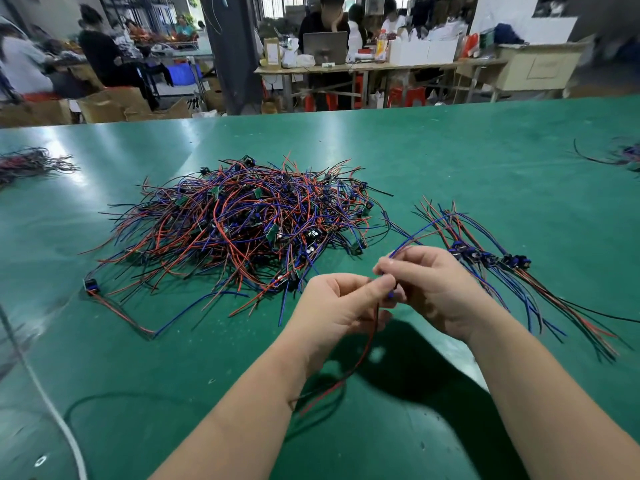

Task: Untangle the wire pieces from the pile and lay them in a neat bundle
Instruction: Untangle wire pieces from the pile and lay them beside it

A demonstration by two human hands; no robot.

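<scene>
1 wire piece [367, 348] is pinched between the left hand [337, 301] and the right hand [436, 289], just in front of the pile [242, 223]. Its tails should be drawn straight before it is laid on the bundle [491, 261] to the right, connectors aligned. Bare table [450, 150] is left beyond the bundle

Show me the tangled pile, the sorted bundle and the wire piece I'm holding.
tangled pile [242, 223]: head view, middle of the heap.
sorted bundle [488, 259]: head view, on its row of black and blue components.
held wire piece [363, 356]: head view, on the strands hanging below the left hand [339, 306].
</scene>
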